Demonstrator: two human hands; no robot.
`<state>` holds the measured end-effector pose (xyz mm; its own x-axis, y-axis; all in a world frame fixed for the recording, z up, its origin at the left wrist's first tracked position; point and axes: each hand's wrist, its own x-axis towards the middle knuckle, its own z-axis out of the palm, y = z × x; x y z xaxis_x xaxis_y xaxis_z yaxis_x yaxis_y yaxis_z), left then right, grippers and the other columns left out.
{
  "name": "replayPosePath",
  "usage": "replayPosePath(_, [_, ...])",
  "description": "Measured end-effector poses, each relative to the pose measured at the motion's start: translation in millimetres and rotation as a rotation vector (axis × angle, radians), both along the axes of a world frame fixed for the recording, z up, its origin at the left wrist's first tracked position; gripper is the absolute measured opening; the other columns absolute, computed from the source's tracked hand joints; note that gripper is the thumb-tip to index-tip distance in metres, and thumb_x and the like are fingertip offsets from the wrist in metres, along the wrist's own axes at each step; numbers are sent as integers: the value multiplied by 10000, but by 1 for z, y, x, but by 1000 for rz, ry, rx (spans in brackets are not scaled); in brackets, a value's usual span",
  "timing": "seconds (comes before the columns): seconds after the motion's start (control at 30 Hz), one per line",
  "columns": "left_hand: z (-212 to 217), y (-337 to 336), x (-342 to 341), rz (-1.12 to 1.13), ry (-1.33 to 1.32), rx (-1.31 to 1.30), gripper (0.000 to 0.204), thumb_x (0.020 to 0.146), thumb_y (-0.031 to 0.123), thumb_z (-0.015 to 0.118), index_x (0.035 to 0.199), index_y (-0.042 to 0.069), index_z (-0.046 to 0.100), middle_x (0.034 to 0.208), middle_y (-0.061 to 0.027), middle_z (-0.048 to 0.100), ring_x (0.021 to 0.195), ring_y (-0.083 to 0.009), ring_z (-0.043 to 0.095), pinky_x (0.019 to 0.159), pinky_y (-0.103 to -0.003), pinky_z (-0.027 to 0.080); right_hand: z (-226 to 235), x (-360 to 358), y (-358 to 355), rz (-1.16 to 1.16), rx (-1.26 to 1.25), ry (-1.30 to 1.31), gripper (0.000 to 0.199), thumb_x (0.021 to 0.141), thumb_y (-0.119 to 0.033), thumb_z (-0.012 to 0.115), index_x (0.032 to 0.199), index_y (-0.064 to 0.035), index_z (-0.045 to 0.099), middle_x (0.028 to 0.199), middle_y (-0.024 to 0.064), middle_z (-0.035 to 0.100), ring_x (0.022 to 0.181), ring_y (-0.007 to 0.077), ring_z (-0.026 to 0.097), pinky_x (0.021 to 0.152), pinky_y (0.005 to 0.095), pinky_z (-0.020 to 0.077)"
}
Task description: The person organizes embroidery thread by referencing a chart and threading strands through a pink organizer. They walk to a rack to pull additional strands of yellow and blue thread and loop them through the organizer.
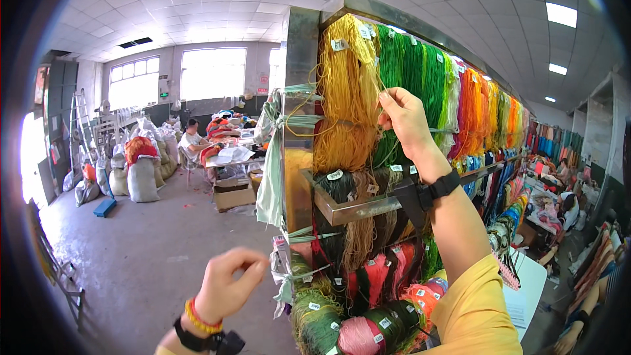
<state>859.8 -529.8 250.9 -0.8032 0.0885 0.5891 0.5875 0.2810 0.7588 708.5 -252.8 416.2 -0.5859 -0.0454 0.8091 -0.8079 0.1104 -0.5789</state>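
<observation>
My right hand is raised to the upper row of a metal rack, with its fingertips pinched on a thin yellow-green strand beside the mustard-yellow yarn hank. Green hanks hang just right of it, then orange ones. My left hand hovers low, left of the rack, fingers curled with thumb and forefinger close together; I cannot make out anything in it. Both wrists wear black straps. Dark green, brown, pink and red hanks hang on the lower row.
The rack runs away to the right with many coloured hanks. A pale green cloth is tied to its post. Stuffed sacks, a cardboard box, a seated person at a table and a ladder stand at the back left.
</observation>
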Motion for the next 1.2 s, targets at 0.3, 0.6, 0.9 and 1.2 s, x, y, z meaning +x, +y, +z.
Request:
replayPosePath(0.3, [145,102,-110,-209,436,-18,213,822,133,509,952,-31,553,725,-26,563,577,-62,511,519,-206,432,-4,8,-7,22,48,-17,171,880,-189,450,801,-46,501,684,0,525,527,58,476,477,185,367])
replayPosePath(0.6, [175,135,-148,-392,-1,183,183,821,186,534,899,22,555,641,19,510,501,-57,458,473,-180,374,-5,2,-1,66,53,32,166,872,-162,459,801,-17,498,684,14,523,536,68,487,473,205,409])
replayPosePath(0.9, [175,134,-152,-389,6,284,122,814,167,543,826,46,544,625,31,489,511,-48,445,477,-169,359,-9,3,-1,-29,11,118,166,865,-157,468,811,-5,502,656,20,519,510,67,480,447,218,409])
replayPosePath(1.2, [172,132,-155,-185,111,232,161,809,153,512,818,-2,553,624,-19,527,485,-76,469,461,-202,390,-5,10,-3,140,-132,-69,168,854,-162,479,784,-16,524,617,-4,499,481,58,441,421,200,341])
